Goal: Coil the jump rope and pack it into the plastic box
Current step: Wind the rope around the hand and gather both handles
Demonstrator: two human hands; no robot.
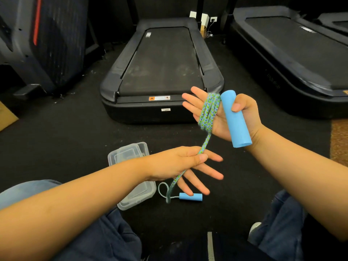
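Observation:
The green-and-blue braided jump rope [208, 112] is wound in several turns around the palm of my right hand [243, 113], whose thumb pins one blue foam handle [235, 119] against the palm. From the coil the rope runs down to my left hand [180, 162], which pinches it between thumb and fingers. The rope's tail loops on the floor and ends at the second blue handle [190, 196]. The clear plastic box [131, 196] lies on the floor under my left forearm, partly hidden by it.
I sit on black carpet with my knees in dark jeans [105, 240] at the bottom. A black treadmill [162, 72] lies straight ahead, another treadmill [293, 53] at the right, a folded machine [43, 44] at the left.

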